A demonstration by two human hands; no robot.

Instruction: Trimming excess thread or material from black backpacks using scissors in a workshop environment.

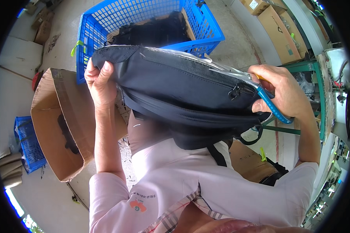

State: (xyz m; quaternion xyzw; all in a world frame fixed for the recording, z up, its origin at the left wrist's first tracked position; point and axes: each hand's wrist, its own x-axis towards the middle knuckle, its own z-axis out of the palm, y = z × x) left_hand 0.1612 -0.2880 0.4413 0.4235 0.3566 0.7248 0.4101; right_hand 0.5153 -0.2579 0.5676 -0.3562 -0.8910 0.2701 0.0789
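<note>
A black bag (175, 83) with zippers along its upper side is held up in front of my body, stretched between both hands. My left hand (102, 79) grips its left end, the thumb pressed on the fabric. At the other end my right hand (280, 89) is closed around the bag's corner. That same hand also holds a slim, curved blue tool (274, 105) with a bit of yellow by the fingers; its kind is not clear. A pale edging runs along the bag's top, and a zipper pull (234, 91) dangles near the right end. A strap loop hangs below.
Beyond the bag stands a blue plastic crate (105, 19) containing black items. An open cardboard box (62, 116) is at the left, near a smaller blue crate (29, 141). A green metal frame (322, 97) and another carton (280, 35) are on the right.
</note>
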